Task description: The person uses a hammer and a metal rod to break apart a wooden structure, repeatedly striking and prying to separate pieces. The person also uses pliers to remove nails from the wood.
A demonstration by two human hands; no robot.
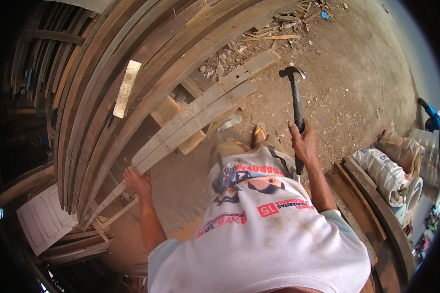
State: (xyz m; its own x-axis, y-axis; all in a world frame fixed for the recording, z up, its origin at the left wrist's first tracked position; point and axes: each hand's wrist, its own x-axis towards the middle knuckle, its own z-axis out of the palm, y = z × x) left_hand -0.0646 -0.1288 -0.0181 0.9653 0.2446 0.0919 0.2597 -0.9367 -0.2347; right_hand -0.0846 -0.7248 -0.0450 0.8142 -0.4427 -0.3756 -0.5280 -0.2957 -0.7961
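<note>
My right hand is wrapped around the dark handle of a claw hammer, held upright in view with its head at the far end. To the left, my left hand grips the near end of a grey wooden beam. A second beam lies tight against it, with a dark hole near its far end. Both beams rest across lighter wooden blocks. The fingertips of my left hand are partly hidden at the beam's end.
Long boards are stacked on the left, with a short pale wood piece on them. A white panelled door leans at lower left. Wood scraps litter the far ground. Filled sacks and planks lie at right.
</note>
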